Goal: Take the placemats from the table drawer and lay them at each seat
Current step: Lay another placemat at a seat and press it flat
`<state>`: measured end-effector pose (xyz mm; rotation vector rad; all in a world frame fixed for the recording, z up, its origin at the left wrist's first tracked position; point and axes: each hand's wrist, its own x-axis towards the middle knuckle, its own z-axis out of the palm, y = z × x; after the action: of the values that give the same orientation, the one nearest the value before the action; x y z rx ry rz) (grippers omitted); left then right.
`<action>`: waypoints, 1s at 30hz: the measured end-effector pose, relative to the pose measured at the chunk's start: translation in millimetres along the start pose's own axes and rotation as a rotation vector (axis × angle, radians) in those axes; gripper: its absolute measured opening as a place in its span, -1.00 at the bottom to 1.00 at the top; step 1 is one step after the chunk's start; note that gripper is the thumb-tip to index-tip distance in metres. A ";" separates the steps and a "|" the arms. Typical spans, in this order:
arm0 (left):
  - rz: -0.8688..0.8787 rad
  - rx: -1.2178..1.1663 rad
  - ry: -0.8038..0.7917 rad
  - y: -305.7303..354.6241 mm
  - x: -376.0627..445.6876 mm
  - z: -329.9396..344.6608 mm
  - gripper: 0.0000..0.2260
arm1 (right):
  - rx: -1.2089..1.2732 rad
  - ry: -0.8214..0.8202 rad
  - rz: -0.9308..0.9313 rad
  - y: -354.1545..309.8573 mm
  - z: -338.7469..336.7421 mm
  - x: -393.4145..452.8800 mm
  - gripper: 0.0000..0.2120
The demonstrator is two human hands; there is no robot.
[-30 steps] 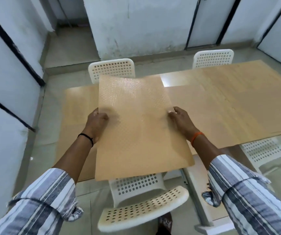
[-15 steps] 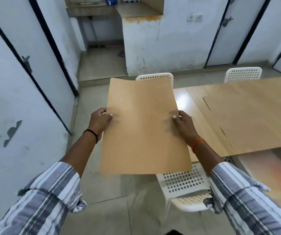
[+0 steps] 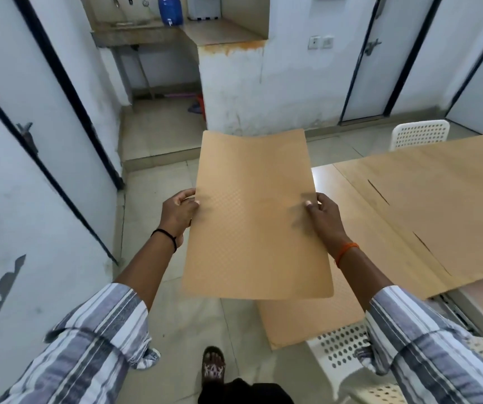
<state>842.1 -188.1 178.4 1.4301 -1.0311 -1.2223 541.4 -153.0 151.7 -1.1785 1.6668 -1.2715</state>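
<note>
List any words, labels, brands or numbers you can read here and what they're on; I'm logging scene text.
No readable text anywhere.
Blue water jug: no legible label.
Wall switch plate: too small to read.
Placemat, held by left hand and right hand: embossed pattern only.

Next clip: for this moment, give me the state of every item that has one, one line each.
Tan textured rectangular placemat: held in the air, not yet laid.
Left hand: grips the placemat's left edge.
Right hand: grips the placemat's right edge.
Wooden table: placemats already lie on it.
White perforated plastic chair at the far side: pushed in at the table, unoccupied.
White doors with black frames: closed.
</note>
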 end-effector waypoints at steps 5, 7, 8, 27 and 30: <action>-0.034 0.037 -0.072 12.7 103.5 -7.0 -0.71 | 0.006 0.078 0.030 1.0 45.0 64.2 -0.81; -0.047 0.080 -0.114 20.4 142.2 -8.6 -0.72 | 0.013 0.108 0.046 -1.4 61.5 85.7 -0.81; -0.041 0.096 -0.130 24.7 157.7 -8.5 -0.72 | 0.017 0.120 0.051 -3.8 68.1 93.8 -0.81; -0.121 0.208 -0.689 42.3 457.2 76.2 -0.73 | -0.106 0.613 0.334 -9.7 152.7 228.8 -0.76; -0.117 0.273 -0.865 54.8 495.1 98.5 -0.78 | -0.096 0.755 0.409 -13.6 170.9 231.9 -0.77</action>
<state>814.2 -693.5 137.7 1.1608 -1.7595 -1.9128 626.4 -426.5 118.0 -0.3513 2.3695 -1.4622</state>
